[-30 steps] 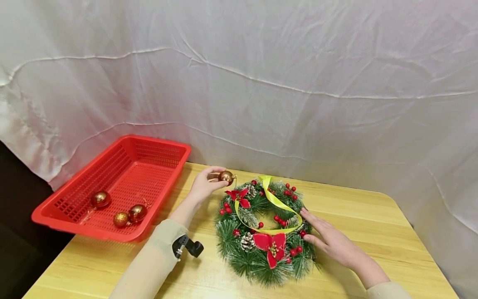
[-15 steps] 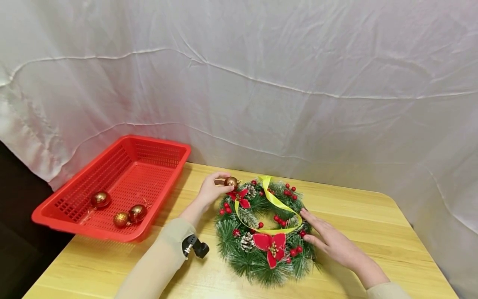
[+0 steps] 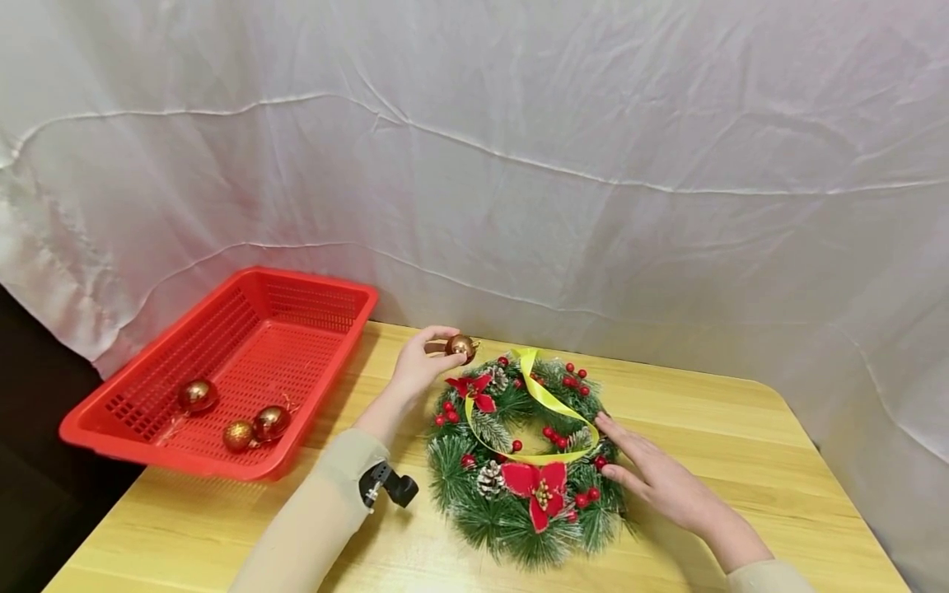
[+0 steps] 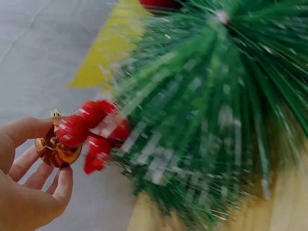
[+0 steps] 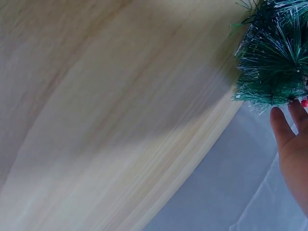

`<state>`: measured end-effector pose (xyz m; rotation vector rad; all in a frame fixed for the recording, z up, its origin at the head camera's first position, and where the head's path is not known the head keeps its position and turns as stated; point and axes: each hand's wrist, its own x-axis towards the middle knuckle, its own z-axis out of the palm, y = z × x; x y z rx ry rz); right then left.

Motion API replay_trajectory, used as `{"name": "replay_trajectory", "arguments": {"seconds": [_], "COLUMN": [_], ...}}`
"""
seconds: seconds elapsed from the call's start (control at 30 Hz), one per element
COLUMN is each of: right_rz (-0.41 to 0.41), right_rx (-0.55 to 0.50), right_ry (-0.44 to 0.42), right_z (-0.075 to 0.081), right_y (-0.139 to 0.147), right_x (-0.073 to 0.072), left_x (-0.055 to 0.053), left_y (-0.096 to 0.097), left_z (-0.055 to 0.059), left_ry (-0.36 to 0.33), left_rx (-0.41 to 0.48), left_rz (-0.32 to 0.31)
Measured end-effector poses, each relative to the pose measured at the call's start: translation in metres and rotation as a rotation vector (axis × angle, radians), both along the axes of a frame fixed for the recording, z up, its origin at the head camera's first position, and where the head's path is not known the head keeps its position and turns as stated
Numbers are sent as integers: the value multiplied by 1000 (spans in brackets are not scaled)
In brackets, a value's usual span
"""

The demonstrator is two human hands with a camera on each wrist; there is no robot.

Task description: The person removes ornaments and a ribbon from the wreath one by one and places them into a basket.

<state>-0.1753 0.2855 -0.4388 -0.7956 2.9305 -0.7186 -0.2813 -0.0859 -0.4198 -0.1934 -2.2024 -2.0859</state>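
A shiny copper-brown bauble (image 3: 460, 348) with a gold cap is pinched between the thumb and fingers of my left hand (image 3: 418, 363). It is held by the far left edge of a green wreath (image 3: 460, 473), close to a red fabric flower (image 3: 474, 391). In the left wrist view, red berries partly cover the bauble (image 4: 66, 156). The wreath lies on the table and carries pine cones, berries and a yellow ribbon (image 3: 549, 399). My right hand (image 3: 662, 478) rests against the wreath's right side with its fingers extended; the right wrist view shows its fingertips at the green needles (image 5: 272, 62).
A red plastic basket (image 3: 326, 383) stands on the left of the wooden table (image 3: 726, 445). Inside it lie a bauble (image 3: 197, 396) and, nearer the right wall, two more baubles (image 3: 239, 436). A pale cloth (image 3: 519, 206) hangs behind the table.
My left hand has carried the bauble slightly right, dipping toward the red flower and then rising a little. The right hand and the wreath stay where they were.
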Motion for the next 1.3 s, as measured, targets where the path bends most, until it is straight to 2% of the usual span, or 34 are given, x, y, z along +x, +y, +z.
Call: {"name": "replay_trajectory", "arguments": {"seconds": [0.23, 0.43, 0.83, 1.3], "right_rz": [-5, -4, 3, 8], "right_rx": [2, 5, 4, -4], "right_ry": [-1, 5, 13, 12], "right_z": [0, -2, -3, -3], "right_y": [-1, 0, 1, 1], "right_x": [0, 0, 0, -1], "left_x": [12, 24, 47, 82], "left_y": [-9, -23, -50, -72], "left_z": [18, 24, 22, 21], "left_ry": [51, 99, 111, 94], "left_rx": [-53, -111, -145, -127], "left_rz": [17, 59, 84, 51]}}
